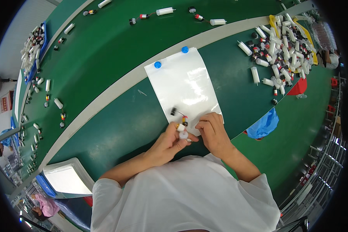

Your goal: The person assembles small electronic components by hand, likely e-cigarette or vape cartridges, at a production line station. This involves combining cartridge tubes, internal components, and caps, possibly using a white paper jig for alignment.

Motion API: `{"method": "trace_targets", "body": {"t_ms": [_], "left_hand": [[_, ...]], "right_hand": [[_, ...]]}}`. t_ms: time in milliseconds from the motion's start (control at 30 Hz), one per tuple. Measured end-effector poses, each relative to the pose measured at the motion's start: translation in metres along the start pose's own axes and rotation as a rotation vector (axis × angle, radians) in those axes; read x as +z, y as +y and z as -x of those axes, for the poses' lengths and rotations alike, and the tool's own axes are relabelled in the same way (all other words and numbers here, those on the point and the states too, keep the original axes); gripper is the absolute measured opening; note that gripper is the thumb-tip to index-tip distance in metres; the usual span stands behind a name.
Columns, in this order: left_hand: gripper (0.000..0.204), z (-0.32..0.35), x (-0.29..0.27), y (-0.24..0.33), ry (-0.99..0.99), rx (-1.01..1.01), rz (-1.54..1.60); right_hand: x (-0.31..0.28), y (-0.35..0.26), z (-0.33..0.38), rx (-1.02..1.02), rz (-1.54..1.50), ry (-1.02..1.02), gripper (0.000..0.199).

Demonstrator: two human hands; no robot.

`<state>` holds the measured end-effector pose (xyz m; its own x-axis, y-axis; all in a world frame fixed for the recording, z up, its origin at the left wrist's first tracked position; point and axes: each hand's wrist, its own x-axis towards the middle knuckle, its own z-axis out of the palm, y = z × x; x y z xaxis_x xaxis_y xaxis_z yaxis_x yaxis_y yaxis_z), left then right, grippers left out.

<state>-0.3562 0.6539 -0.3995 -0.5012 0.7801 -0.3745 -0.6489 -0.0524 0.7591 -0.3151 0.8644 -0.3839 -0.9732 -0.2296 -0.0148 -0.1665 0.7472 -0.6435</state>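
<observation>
My left hand (164, 145) is closed round a small part with a white plastic piece (183, 135) turned up toward me. At its far end is a red, black and yellow section (185, 121), and a black cap (173, 111) hangs off it by a thin wire. My right hand (216, 135) is just to the right, its fingers curled together near the white part; whatever they may pinch is hidden. Both hands are over the near end of a glossy white sheet (181, 81), which has two blue round pins (157, 65) at its far edge.
A heap of white cylinders with black and red parts (278, 54) lies at the right end of the green table. Beyond a pale curved rail (116, 83) runs a green belt (116, 42) bearing similar wired parts. A stack of white sheets (67, 178) sits left; a blue bag (263, 125) hangs right.
</observation>
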Motion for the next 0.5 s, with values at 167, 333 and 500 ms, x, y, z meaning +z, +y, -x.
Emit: {"method": "trace_targets", "body": {"t_ms": [167,333,500], "left_hand": [[0.027,-0.005,-0.001,0.014,-0.103,-0.172,-0.141],[0.036,-0.007,0.002,0.018,-0.071,-0.224,0.039],[0.03,-0.031,-0.017,0.041,0.054,0.1,0.203]], "right_hand": [[-0.016,0.013,-0.009,0.112,-0.124,-0.02,0.03],[-0.047,0.022,-0.032,0.563,-1.036,0.255,0.016],[-0.035,0.022,-0.045,0.488,-1.552,0.238,0.022]]}}
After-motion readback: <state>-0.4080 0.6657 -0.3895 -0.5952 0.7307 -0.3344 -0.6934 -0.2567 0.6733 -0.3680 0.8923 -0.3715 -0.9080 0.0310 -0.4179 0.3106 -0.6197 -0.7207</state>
